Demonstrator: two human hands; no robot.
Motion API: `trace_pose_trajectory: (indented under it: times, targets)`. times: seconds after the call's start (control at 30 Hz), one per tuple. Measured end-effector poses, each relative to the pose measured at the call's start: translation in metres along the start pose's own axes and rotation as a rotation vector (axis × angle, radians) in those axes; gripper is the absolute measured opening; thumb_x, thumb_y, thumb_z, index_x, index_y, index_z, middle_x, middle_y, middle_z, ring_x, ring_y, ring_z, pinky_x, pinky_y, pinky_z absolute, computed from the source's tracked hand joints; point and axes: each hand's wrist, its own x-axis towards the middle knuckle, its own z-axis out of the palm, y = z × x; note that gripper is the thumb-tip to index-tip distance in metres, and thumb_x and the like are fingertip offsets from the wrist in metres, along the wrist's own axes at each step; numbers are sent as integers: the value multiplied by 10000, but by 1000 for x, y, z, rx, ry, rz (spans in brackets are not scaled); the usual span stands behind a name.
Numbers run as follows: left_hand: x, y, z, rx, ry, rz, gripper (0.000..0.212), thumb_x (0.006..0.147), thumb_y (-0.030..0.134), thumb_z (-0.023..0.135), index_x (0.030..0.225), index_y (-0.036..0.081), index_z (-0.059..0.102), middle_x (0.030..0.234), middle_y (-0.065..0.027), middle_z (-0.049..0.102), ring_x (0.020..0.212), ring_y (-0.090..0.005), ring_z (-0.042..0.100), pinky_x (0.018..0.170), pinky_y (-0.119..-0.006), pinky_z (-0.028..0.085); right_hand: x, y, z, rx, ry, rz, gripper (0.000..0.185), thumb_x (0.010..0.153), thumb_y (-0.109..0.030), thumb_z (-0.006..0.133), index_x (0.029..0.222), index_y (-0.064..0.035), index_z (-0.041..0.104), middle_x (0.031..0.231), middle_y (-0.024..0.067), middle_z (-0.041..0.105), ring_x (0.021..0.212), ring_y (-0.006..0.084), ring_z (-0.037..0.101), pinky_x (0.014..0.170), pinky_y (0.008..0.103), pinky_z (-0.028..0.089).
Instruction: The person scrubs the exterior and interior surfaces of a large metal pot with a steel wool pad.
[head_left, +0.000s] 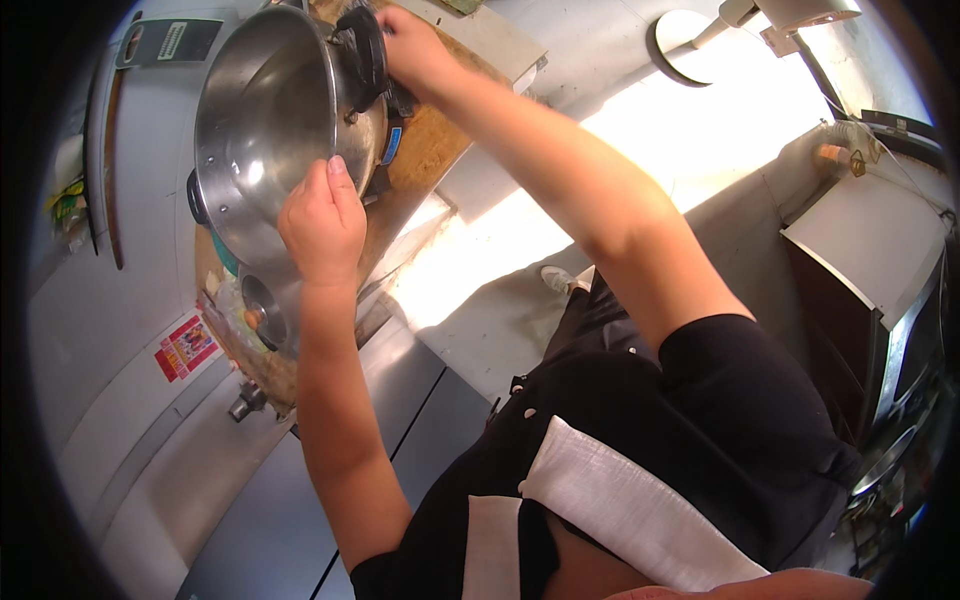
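A large stainless steel pot (274, 112) is tipped on its side in front of me, its wide mouth turned towards the camera. At its rim is my left hand (324, 217), with the thumb and curled fingers closed on the metal edge. My right hand (412, 49) is at the black side handle (364, 64), fingers bent and partly hidden behind it. A second black handle (196, 196) shows on the pot's opposite side. The inside of the pot looks bare and shiny.
Below the pot, a smaller lidded pot (274, 330) with a brown knob stands among plastic bags on the wooden worktop (431, 154). A white round stand base (682, 45) is on the sunlit floor. At right stands a dark cabinet (832, 300) with a pale top.
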Motion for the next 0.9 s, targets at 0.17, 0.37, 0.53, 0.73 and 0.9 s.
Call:
trace_pose_trajectory:
  times: [0.17, 0.37, 0.53, 0.73, 0.9]
  targets:
    - [6, 0, 1, 16, -35, -3, 304, 909, 198, 444, 656, 32, 475, 569, -166, 506, 533, -369, 501, 495, -447, 372, -17, 51, 5, 70, 197, -32, 184, 849, -199, 563, 928, -36, 533, 841, 128, 593, 786, 189, 547, 718, 332, 457]
    - [0, -2, 7, -25, -20, -14, 298, 920, 210, 430, 700, 22, 502, 589, -185, 522, 553, -391, 509, 503, -461, 374, -151, 83, 40, 72, 119, 319, 100, 889, -173, 470, 896, -79, 435, 785, 41, 486, 732, 138, 439, 668, 301, 409]
    - [4, -8, 2, -14, -78, 16, 315, 935, 224, 409, 713, 22, 502, 602, -197, 526, 566, -402, 508, 514, -471, 374, -48, 72, 2, 73, 205, 90, 179, 858, -206, 530, 925, -41, 522, 836, 119, 580, 787, 185, 537, 715, 331, 457]
    - [7, -6, 0, -11, -135, -48, 346, 956, 277, 376, 804, 16, 546, 657, -227, 533, 617, -427, 508, 538, -459, 389, 6, 39, -11, 332, -49, 404, 142, 861, -233, 526, 889, -105, 579, 716, 58, 580, 601, 161, 533, 504, 359, 453]
    - [-6, -14, 2, -25, -86, -73, 297, 934, 233, 412, 792, 24, 568, 656, -202, 562, 621, -404, 537, 558, -457, 408, -105, 54, 6, 410, 55, 764, 152, 898, -263, 496, 945, -137, 566, 779, 26, 602, 665, 171, 552, 561, 394, 459]
